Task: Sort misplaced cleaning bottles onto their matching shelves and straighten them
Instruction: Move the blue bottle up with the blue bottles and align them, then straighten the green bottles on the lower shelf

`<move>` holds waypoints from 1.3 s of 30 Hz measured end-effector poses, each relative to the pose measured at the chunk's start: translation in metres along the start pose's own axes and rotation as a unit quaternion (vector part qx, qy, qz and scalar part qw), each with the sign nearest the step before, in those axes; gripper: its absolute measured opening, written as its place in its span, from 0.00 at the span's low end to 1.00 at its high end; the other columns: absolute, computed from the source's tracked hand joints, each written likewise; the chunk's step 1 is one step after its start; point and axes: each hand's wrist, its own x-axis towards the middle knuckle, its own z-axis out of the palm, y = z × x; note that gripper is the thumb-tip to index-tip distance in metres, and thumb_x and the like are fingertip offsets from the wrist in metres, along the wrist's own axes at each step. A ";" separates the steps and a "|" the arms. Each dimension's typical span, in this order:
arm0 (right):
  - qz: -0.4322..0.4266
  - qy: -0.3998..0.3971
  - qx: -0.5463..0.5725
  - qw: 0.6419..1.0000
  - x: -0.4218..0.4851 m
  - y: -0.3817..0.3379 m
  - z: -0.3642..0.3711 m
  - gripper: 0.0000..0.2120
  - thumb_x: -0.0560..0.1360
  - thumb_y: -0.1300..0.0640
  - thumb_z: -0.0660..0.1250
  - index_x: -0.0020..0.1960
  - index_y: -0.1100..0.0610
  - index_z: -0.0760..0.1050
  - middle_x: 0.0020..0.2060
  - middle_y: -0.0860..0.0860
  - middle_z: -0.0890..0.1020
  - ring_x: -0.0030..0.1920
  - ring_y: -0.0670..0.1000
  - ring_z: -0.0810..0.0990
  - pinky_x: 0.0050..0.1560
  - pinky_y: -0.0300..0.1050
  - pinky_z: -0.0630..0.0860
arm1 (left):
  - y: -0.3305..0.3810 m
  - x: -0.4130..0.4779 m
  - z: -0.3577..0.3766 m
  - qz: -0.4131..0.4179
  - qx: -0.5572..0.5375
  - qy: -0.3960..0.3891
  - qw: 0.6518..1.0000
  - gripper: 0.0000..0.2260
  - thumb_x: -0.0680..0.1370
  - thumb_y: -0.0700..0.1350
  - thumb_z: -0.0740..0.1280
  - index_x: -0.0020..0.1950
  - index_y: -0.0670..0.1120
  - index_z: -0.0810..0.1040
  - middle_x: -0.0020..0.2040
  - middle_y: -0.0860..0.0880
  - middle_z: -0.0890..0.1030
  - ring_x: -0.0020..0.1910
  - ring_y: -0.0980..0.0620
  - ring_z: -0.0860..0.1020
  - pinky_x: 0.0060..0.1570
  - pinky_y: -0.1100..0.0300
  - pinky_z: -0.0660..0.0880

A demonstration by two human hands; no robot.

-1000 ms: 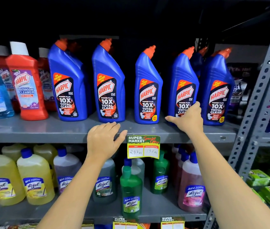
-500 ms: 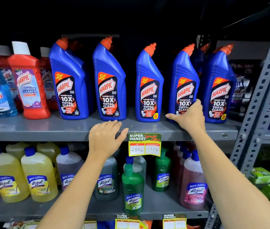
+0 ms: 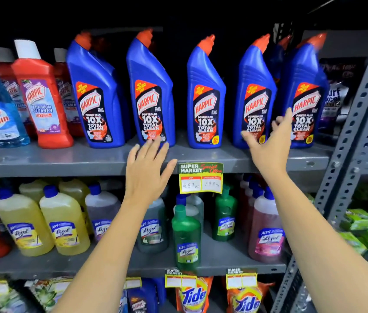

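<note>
Blue Harpic bottles (image 3: 205, 96) crowd the grey shelf (image 3: 65, 159) beyond my left hand (image 3: 148, 172) and right hand (image 3: 271, 145), both spread, grasping nothing.

Five blue toilet-cleaner bottles (image 3: 97, 102) on the upper shelf read "HARPIC POWER PLUS 10X TOTAL CLEAN", with "NEW THICKEST EVER" on the orange corner. The red bottle (image 3: 42, 102) beside them reads "HARPIC BATHROOM CLEANER 10X". The pale blue spray bottle (image 3: 0, 118) says "Colin". A dark pouch (image 3: 334, 98) at the right shows "urf excel". The shelf-edge price tag (image 3: 201, 178) reads "SUPER MARKET", with "297 Rs" handwritten and a second price, perhaps 198. The yellow bottles (image 3: 64, 224) below carry "Lizol". The orange packs (image 3: 193, 294) at the bottom say "Tide".
</note>
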 end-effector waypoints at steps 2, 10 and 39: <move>-0.057 0.080 0.079 0.992 -0.032 0.009 -0.004 0.35 0.74 0.59 0.71 0.75 0.64 0.57 0.68 0.58 0.68 0.70 0.56 0.71 0.70 0.46 0.69 | 0.010 -0.029 -0.005 -0.030 -0.016 0.046 0.998 0.22 0.81 0.51 0.61 0.73 0.43 0.69 0.75 0.37 0.63 0.72 0.39 0.65 0.69 0.42 0.60; 0.005 -0.032 0.058 0.998 -0.209 0.088 0.020 0.13 0.73 0.65 0.63 0.55 0.53 0.73 0.49 0.50 0.75 0.47 0.43 0.77 0.44 0.41 0.74 | 0.035 -0.242 0.035 -0.092 -0.105 -0.203 0.969 0.20 0.83 0.52 0.53 0.69 0.43 0.72 0.72 0.40 0.66 0.68 0.39 0.70 0.64 0.45 0.66; 0.270 -0.190 -0.188 0.925 -0.258 0.173 0.059 0.39 0.61 0.40 0.78 0.63 0.50 0.61 0.58 0.49 0.78 0.54 0.54 0.81 0.49 0.50 0.78 | 0.016 -0.313 0.097 -0.193 -0.118 -0.372 0.900 0.28 0.83 0.60 0.47 0.62 0.45 0.80 0.61 0.42 0.79 0.61 0.41 0.74 0.65 0.48 0.63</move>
